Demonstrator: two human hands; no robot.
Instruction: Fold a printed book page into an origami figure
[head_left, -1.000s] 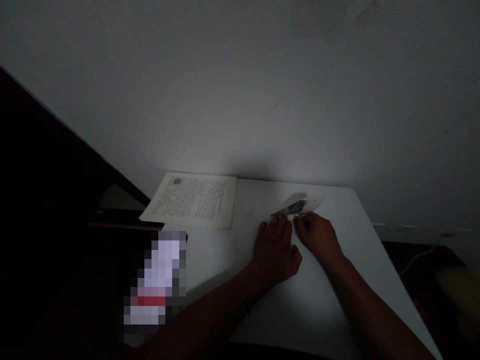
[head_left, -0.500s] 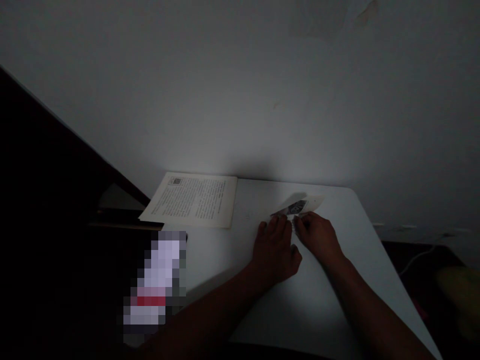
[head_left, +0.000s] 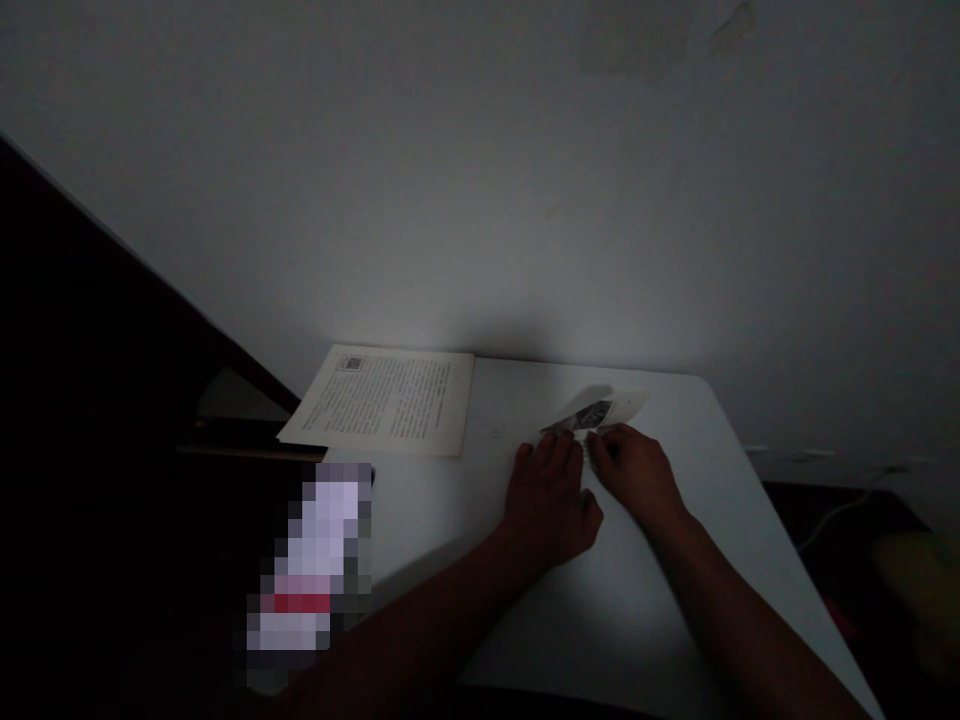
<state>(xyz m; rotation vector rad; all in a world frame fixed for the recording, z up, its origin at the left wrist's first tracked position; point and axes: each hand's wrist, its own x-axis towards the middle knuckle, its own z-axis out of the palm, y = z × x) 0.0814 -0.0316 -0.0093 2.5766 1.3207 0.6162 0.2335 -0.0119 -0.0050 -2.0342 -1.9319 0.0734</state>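
A small folded sheet of paper (head_left: 600, 408) with a dark printed patch lies on the white table (head_left: 675, 600), partly curled up at its far side. My left hand (head_left: 551, 495) rests flat on the table with its fingers stretched out, fingertips pressing the paper's near edge. Close beside it, my right hand (head_left: 634, 475) has curled fingers pinching the same edge of the paper. The two hands nearly touch each other. The room is dim.
A printed booklet (head_left: 390, 400) lies at the table's far left. A dark piece of furniture (head_left: 112, 450) fills the left side. The pale wall (head_left: 480, 180) stands right behind the table. A cable (head_left: 832, 515) and a yellowish object (head_left: 919, 580) lie beyond the right edge.
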